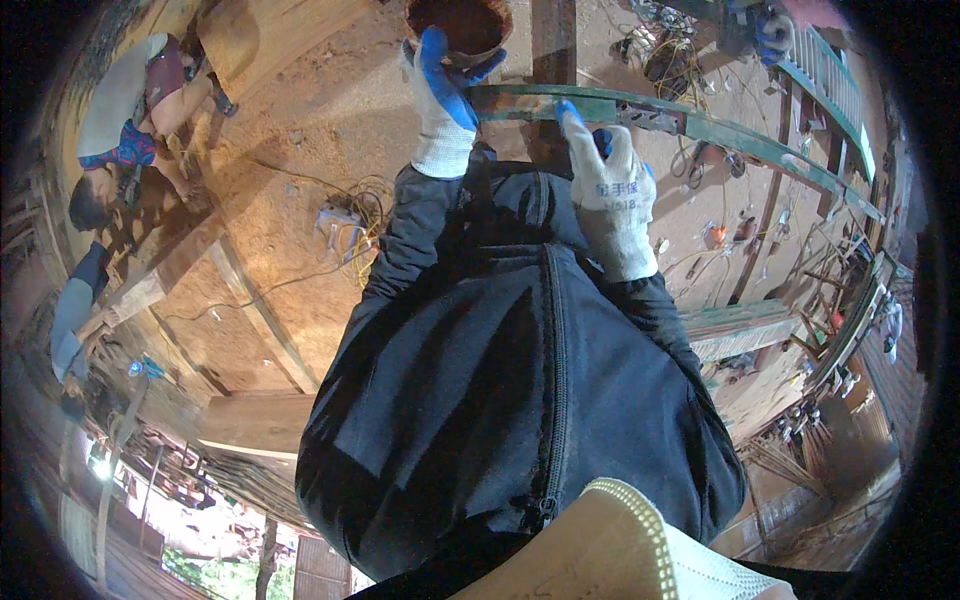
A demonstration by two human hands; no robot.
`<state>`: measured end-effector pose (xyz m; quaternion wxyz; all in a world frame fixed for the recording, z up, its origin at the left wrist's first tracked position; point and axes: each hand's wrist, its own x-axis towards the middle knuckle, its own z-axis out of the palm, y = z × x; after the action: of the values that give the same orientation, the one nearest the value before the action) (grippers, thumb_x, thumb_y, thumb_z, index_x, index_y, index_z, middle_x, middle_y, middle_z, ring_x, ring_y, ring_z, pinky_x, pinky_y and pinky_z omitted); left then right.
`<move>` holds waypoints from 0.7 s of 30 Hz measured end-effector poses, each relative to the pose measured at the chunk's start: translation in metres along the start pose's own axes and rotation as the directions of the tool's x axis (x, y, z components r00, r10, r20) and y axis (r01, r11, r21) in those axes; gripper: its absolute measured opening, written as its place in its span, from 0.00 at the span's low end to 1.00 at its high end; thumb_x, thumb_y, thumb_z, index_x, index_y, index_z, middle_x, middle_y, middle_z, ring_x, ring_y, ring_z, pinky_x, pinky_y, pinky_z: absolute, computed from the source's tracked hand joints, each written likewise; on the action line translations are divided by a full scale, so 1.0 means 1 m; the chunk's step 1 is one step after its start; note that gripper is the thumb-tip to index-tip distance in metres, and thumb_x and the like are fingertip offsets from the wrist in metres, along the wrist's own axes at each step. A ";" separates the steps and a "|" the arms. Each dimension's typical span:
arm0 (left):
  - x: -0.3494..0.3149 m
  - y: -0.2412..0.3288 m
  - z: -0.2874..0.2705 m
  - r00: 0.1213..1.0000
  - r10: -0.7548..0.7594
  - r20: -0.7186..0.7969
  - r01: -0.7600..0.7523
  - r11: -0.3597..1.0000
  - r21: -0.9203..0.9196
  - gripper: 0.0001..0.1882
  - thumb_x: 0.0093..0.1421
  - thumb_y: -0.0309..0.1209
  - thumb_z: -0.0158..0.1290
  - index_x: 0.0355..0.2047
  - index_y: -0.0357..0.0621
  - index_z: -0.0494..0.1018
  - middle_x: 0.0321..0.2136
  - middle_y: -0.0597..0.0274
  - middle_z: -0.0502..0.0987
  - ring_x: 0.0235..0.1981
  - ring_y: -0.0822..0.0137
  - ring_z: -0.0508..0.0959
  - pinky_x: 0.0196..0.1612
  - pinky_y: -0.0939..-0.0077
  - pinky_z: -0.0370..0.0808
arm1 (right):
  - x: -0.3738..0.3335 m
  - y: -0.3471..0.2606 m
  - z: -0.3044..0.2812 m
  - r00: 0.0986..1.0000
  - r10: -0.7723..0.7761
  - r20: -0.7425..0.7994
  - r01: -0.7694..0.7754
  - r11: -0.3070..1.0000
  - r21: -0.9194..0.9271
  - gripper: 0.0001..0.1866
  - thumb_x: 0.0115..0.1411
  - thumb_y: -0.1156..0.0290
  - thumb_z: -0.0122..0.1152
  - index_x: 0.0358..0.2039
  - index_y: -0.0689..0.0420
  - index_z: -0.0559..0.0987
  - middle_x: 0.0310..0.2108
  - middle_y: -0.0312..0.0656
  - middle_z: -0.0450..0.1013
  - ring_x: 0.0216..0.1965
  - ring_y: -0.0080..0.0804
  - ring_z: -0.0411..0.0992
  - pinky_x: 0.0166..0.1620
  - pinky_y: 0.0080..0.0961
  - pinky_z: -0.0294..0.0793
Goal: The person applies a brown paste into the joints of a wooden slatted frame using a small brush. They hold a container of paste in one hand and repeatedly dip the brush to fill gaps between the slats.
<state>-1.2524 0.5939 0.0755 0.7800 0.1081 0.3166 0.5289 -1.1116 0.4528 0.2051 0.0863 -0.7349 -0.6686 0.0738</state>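
Observation:
My left hand [442, 110], in a white knit glove with blue coating, is raised near a round, rusty brown container [460, 28] at the top edge. Its fingers are spread; whether they touch the container's rim is unclear. My right hand [612, 190], gloved the same way, lies beside a long green-painted bar [590, 108]. Its index finger stretches to the bar's near edge, the thumb stands apart from it, and the other fingers curl inward, partly hidden. Nothing held shows in either hand.
At the left, a person [120, 110] bends low beside timber beams [165, 265]. Tangled cables [375, 215] lie on the dirt floor left of me, with more wiring [672, 72] at the upper right. A wooden bench [745, 330] stands at the right, near a green slatted frame [830, 85].

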 end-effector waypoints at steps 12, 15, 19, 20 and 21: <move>0.003 -0.010 0.010 0.987 0.162 0.007 -0.161 0.973 0.164 0.29 0.67 0.45 0.50 0.64 0.49 0.59 0.60 0.51 0.65 0.57 0.47 0.72 0.47 0.44 0.83 | 0.005 0.025 -0.008 0.903 0.374 0.211 -0.429 0.774 0.465 0.20 0.61 0.76 0.55 0.55 0.52 0.77 0.37 0.44 0.74 0.34 0.36 0.75 0.37 0.32 0.75; 0.000 -0.003 0.017 0.997 0.073 -0.039 -0.066 0.985 0.159 0.33 0.63 0.52 0.51 0.63 0.50 0.63 0.59 0.53 0.69 0.55 0.47 0.74 0.52 0.40 0.78 | 0.004 0.067 0.009 0.966 0.081 -0.246 0.034 0.902 0.431 0.20 0.61 0.83 0.53 0.54 0.58 0.78 0.46 0.43 0.77 0.45 0.33 0.76 0.50 0.29 0.74; 0.004 -0.019 -0.002 0.969 0.142 -0.202 -0.038 0.894 0.447 0.23 0.70 0.49 0.46 0.53 0.44 0.69 0.48 0.60 0.73 0.48 0.64 0.73 0.53 0.61 0.72 | 0.004 0.118 0.006 0.878 0.478 0.011 -0.266 0.470 0.842 0.19 0.67 0.69 0.55 0.56 0.61 0.76 0.49 0.41 0.77 0.48 0.31 0.74 0.52 0.25 0.73; -0.007 0.000 0.019 0.978 0.097 -0.183 0.029 0.810 0.585 0.21 0.69 0.46 0.50 0.45 0.37 0.70 0.39 0.58 0.76 0.40 0.69 0.75 0.46 0.66 0.75 | 0.011 0.133 0.005 0.833 0.552 -0.024 -0.296 0.483 0.824 0.18 0.67 0.68 0.56 0.54 0.62 0.77 0.47 0.41 0.77 0.46 0.30 0.74 0.50 0.26 0.74; 0.006 -0.019 -0.008 0.947 0.262 -0.186 -0.114 0.816 0.566 0.15 0.71 0.39 0.48 0.52 0.46 0.67 0.45 0.62 0.70 0.43 0.67 0.72 0.52 0.71 0.74 | 0.022 0.142 0.005 0.797 0.602 -0.049 -0.319 0.488 0.813 0.17 0.67 0.68 0.57 0.52 0.62 0.78 0.46 0.40 0.77 0.43 0.28 0.74 0.48 0.26 0.74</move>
<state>-1.2415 0.5901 0.0578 0.6121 0.2889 0.5400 0.5003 -0.9735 0.4615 0.1681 0.4775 -0.7793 -0.3201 0.2493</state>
